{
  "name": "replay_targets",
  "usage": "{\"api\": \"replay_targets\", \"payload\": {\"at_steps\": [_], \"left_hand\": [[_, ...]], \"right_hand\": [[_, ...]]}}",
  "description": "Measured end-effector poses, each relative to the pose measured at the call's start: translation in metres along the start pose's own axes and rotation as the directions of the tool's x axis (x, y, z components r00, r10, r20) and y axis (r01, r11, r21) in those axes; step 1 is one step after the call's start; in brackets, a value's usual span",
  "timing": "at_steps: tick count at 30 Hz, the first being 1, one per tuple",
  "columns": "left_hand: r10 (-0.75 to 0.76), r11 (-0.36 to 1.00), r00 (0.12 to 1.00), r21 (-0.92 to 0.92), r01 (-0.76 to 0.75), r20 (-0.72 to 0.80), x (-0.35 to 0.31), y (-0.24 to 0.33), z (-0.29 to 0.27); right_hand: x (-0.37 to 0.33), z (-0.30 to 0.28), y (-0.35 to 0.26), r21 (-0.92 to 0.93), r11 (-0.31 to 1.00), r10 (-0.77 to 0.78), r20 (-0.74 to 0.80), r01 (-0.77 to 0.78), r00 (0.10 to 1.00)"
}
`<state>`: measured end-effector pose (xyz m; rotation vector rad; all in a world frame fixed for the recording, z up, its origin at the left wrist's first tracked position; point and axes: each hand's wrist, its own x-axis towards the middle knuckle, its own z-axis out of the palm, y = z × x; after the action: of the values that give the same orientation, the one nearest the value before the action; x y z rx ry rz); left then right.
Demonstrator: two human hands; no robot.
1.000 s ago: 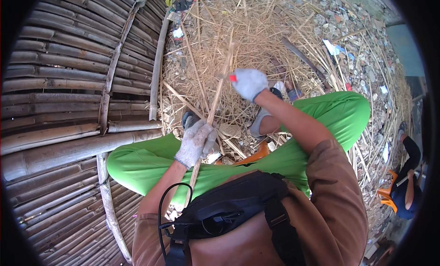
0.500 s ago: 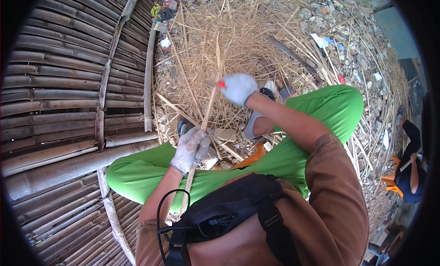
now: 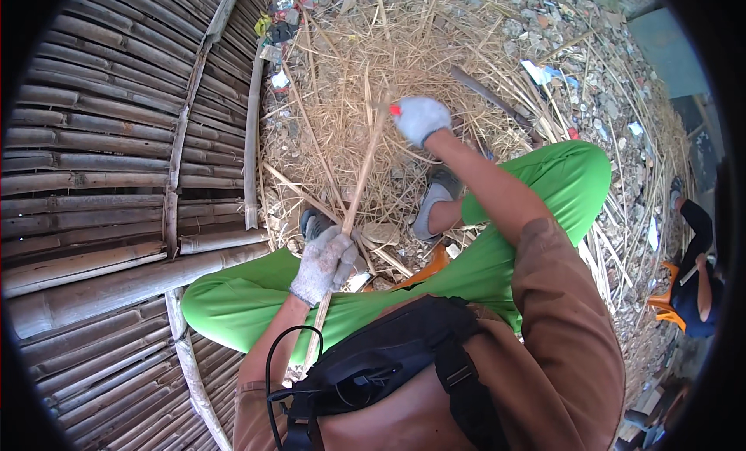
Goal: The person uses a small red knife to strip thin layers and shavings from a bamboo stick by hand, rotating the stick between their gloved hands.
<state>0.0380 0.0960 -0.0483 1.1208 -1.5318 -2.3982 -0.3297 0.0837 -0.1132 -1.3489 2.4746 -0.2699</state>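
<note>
My left hand [image 3: 325, 263], in a whitish knit glove, is closed around a long, pale bamboo strip [image 3: 358, 188]. The strip slants from beside my waist up and away to the right. My right hand [image 3: 423, 120], gloved too, grips a small knife with a red handle [image 3: 395, 110]. Its short blade is blurred and lies at or close to the strip's far end; I cannot tell if it touches. Most of the handle is hidden in the glove.
Bamboo slat panelling [image 3: 101, 160] stands along my left. Straw-like shavings [image 3: 412, 47] cover the ground ahead. A long machete-like blade [image 3: 491, 100] lies at the far right. Beyond my right knee are rubble and cut strips. Another person [image 3: 695, 288] sits at the right edge.
My right hand has moved away from me and slightly right, bringing the knife farther along the strip. The left hand keeps its hold, only slightly shifted.
</note>
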Motion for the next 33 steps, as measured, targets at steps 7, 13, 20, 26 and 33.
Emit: {"api": "replay_targets", "payload": {"at_steps": [7,13,20,26,33], "left_hand": [[-0.079,0.995,0.990,0.076,0.070,0.118,-0.015,0.013,0.018],[-0.007,0.994,0.998,-0.108,0.000,-0.069,0.007,-0.001,-0.005],[0.021,0.991,0.991,-0.130,-0.038,-0.131,0.023,0.006,-0.011],[-0.031,0.997,0.978,-0.071,0.017,-0.208,0.025,-0.011,-0.027],[0.102,0.994,0.976,0.045,-0.095,-0.192,0.012,-0.002,-0.002]], "right_hand": [[0.051,0.025,0.164,-0.008,0.912,0.406,-0.134,-0.411,0.904],[0.032,0.016,0.153,0.091,0.902,0.428,-0.051,-0.423,0.902],[-0.048,0.028,-0.058,0.174,0.973,-0.156,0.006,0.153,0.988],[-0.110,0.033,-0.108,0.108,0.925,-0.379,0.183,0.364,0.907],[-0.057,0.022,-0.068,0.053,0.970,-0.242,0.134,0.237,0.961]]}}
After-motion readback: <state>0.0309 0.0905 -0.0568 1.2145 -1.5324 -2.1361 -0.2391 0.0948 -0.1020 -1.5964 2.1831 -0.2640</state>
